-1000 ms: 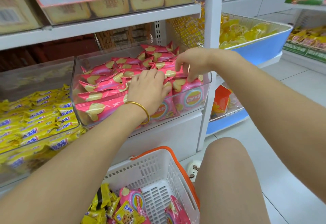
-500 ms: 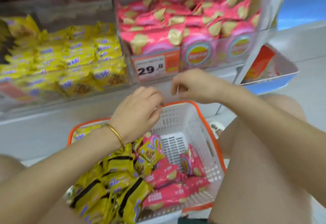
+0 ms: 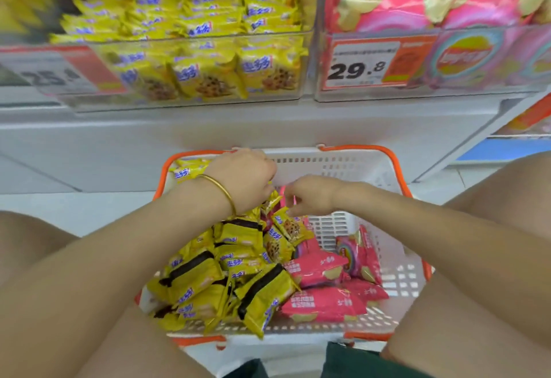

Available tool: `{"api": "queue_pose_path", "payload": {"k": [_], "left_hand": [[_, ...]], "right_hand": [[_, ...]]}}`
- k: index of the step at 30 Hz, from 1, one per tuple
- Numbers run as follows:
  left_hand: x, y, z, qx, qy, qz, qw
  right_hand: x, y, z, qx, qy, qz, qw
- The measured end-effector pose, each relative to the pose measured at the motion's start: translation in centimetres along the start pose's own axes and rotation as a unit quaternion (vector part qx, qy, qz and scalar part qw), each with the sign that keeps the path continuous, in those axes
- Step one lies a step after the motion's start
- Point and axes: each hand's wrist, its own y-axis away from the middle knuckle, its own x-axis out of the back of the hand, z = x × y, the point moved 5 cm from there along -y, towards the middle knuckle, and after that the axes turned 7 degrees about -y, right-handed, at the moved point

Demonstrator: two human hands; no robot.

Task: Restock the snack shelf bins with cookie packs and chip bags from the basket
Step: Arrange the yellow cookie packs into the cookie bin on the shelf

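Shelf bins seen across top of frame | basket lower centre, cookie packs left, chip bags right | left hand, right hand curled into pile, grasp cannot be told | risk: tangled packs dragged out together, dropped or misbinned

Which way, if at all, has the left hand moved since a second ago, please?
Yes: left hand dropped from the chip bin down into the basket.
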Motion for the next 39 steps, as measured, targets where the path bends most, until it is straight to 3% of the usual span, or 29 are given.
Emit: {"api": "queue_pose_path", "payload": {"k": [2, 4, 7, 10, 14, 19, 21, 23, 27, 32, 35, 39], "left_hand": [[-0.4, 0.6, -0.4, 0.012, 0.004, -0.018, 1.000], [-1.0, 1.3, -0.9, 0.029, 0.014, -0.027, 0.999], [-2.0, 2.7, -1.3, 0.045, 0.018, -0.049, 0.998], [-2.8, 3.8, -1.7, 0.062, 0.027, -0.071, 0.995], [-3.5, 5.0, -1.9, 0.070, 0.063, -0.090, 0.992], [-4.3, 5.7, -1.6, 0.065, 0.135, -0.114, 0.982], [-4.3, 5.8, -1.6, 0.067, 0.188, -0.114, 0.973], [-4.0, 5.7, -1.6, 0.066, 0.240, -0.113, 0.962], [-3.1, 5.7, -1.4, 0.053, 0.324, -0.111, 0.938], [-1.8, 5.7, -2.2, 0.083, 0.375, -0.025, 0.923], [0.1, 5.9, -3.5, 0.108, 0.393, 0.037, 0.912], [3.9, 7.0, -6.0, 0.114, 0.500, 0.133, 0.848]], "right_hand": [[-0.2, -0.2, -1.1, 0.036, -0.082, -0.023, 0.996], [-2.2, 0.1, -3.3, 0.084, -0.145, -0.122, 0.978], [-6.2, 0.1, -5.4, 0.122, -0.094, -0.195, 0.969], [-8.0, -0.3, -6.3, 0.162, -0.034, -0.157, 0.974], [-7.4, -0.2, -6.3, 0.171, -0.042, -0.124, 0.976], [-6.0, -0.4, -5.6, 0.133, -0.190, -0.104, 0.967], [-4.8, -0.4, -4.6, 0.076, -0.295, -0.102, 0.947], [-4.1, -0.3, -3.6, 0.027, -0.415, -0.107, 0.903], [-2.5, 0.0, -2.8, 0.016, -0.527, -0.079, 0.846], [0.0, 2.0, -3.5, 0.043, -0.560, -0.057, 0.825], [2.9, 3.9, -3.7, 0.082, -0.535, 0.002, 0.841], [8.0, 7.1, -5.1, 0.143, -0.526, 0.108, 0.831]]}}
